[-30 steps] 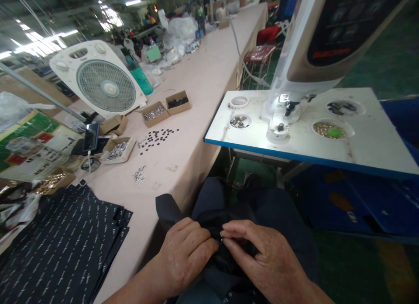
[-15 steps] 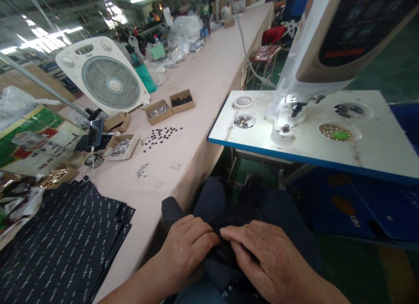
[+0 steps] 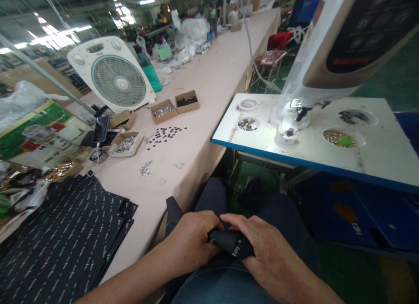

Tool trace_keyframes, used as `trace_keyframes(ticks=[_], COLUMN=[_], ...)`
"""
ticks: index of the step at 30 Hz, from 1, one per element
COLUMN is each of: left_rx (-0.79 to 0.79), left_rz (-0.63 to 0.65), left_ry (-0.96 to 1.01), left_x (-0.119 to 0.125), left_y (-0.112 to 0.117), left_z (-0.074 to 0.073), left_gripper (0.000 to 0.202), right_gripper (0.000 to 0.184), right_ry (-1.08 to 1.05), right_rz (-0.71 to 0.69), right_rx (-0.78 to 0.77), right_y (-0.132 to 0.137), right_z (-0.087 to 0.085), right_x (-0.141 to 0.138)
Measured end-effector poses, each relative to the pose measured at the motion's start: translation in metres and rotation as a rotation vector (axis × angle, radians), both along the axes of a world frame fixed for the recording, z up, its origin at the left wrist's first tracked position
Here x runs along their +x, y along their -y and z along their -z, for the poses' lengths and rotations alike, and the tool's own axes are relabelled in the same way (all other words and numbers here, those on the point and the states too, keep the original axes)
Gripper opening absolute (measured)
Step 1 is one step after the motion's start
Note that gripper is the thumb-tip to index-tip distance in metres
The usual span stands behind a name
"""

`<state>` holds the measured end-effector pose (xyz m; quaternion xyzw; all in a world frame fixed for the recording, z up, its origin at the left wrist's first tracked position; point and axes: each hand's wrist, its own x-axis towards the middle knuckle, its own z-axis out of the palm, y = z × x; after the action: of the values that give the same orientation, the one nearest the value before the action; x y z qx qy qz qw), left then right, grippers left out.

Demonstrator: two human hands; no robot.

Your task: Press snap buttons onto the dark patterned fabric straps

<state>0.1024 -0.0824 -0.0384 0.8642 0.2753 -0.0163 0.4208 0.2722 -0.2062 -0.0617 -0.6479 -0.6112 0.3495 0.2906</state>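
- My left hand [image 3: 193,240] has its fingers and thumb closed together on a piece of dark cloth [image 3: 229,243].
- My right hand [image 3: 271,251] clamps the other side of that cloth between thumb and forefinger; the tips of its lower fingers are hidden, so I cannot tell how they lie.
- The cloth is bunched between my two hands, in front of my body and above my legs [image 3: 278,212], white lettering showing on its right-hand part. My hands are close together at the top of the fold.
- A dark flap [image 3: 173,212] stands up behind my left hand, beside the table edge.
- On the table [image 3: 196,140] to my left lies a stack of dark printed fabric [image 3: 75,234].
- Beyond the stack are a little heap of silver pieces [image 3: 145,169], scattered black discs [image 3: 163,134] and a tray [image 3: 138,146] of silver bits.
- Ahead to the right, the machine [image 3: 314,72] rises over a white worktop [image 3: 245,138] with a blue edge, well apart from my hands.
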Motion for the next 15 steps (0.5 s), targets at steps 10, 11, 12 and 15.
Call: trace_keyframes(ticks=[10,11,12,15], left_rx=[-0.703,-0.746,-0.775,-0.844], left_rz=[-0.028,-0.039,-0.054,-0.112], left_ry=[-0.119,-0.110,-0.103,-0.096], left_x=[-0.002,-0.003,-0.004,-0.006], left_y=[-0.018,-0.018,-0.017,-0.015], left_z=[0.001,0.002,0.003,0.010], left_gripper=[0.029,0.030,0.030,0.031], right_gripper=[0.045,0.046,0.047,0.050], right_ry=[-0.599,-0.639,-0.681,-0.817], right_rz=[-0.039,-0.041,-0.038,-0.008], right_rx=[-0.235,-0.256,-0.277,-0.327], right_y=[-0.017,-0.018,-0.019,-0.021], right_z=[-0.012,-0.009,-0.006,0.005], right_x=[0.016,0.017,0.017,0.018])
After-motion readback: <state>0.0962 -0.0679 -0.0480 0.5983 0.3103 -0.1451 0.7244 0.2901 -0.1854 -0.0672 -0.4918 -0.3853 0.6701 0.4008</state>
